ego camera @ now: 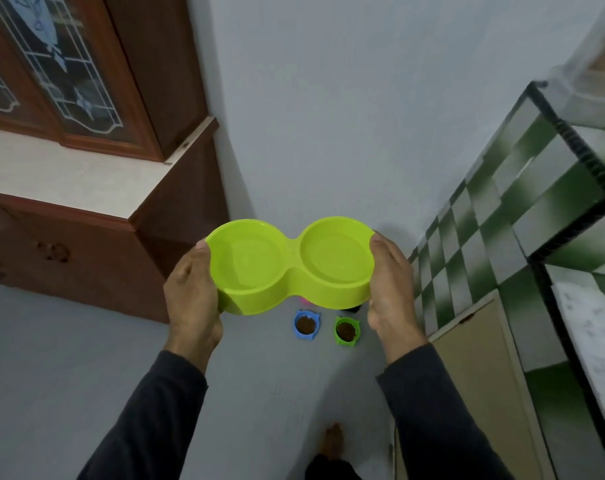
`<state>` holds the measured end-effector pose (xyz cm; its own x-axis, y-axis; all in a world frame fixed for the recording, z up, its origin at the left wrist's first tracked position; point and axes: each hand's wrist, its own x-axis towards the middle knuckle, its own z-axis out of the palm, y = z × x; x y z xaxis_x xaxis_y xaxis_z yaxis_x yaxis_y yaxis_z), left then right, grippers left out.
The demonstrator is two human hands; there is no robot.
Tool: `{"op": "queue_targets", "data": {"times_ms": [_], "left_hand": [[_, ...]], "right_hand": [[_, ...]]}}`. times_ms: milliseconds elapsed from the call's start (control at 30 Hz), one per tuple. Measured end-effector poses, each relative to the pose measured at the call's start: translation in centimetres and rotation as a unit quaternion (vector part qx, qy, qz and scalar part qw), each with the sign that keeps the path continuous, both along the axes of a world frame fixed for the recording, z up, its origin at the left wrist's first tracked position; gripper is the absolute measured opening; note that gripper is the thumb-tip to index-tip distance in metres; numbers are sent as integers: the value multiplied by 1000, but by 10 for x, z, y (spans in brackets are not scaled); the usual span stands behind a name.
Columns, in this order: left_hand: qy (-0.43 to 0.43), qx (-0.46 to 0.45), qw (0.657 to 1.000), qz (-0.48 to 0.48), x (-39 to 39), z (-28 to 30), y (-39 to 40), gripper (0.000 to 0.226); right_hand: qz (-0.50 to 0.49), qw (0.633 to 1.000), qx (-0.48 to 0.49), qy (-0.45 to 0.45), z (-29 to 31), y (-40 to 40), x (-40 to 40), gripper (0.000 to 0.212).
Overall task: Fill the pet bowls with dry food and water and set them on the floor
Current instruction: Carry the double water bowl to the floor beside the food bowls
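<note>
We see the left hand and right hand each gripping one end of a lime-green plastic double pet bowl, thumbs over its rim, held level above the grey floor. Below the double bowl, a small blue bowl and small green bowl stand side by side on the floor, both holding brown kibble.

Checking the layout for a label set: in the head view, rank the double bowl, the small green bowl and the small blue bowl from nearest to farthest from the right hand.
1. Double bowl: gripped at its right end by the right hand.
2. Small green bowl: on the floor, just left of that hand's wrist.
3. Small blue bowl: on the floor, further left.
</note>
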<state>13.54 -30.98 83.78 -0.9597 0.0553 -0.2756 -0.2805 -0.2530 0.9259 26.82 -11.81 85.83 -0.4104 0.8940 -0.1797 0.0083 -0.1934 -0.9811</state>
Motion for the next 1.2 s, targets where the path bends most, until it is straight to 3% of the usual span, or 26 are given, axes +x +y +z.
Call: {"op": "queue_targets", "data": {"times_ms": [133,267,433,733,933,1200], "left_hand": [[5,-10,1000,6,-30,-20,30,52],[22,-5,999,39,-59,-36,64,27],[14,-13,1000,15,-86,-51,99,49],[-25,-46,998,38,-144,-89,136,56],[-44,-68,995,53,-186,-120,155,35],[-75,-90,992,37,-226,-165,179,26]], "right_hand": [[13,1000,-3,-13,-16,35,-36,16],[28,999,-10,-14,-29,73,-73,16],[56,998,0,-14,-37,115,-114,19],[83,996,-7,-37,-79,164,-185,19],[94,995,-21,-34,-117,187,-226,20],[109,992,-45,-50,-176,219,-276,26]]}}
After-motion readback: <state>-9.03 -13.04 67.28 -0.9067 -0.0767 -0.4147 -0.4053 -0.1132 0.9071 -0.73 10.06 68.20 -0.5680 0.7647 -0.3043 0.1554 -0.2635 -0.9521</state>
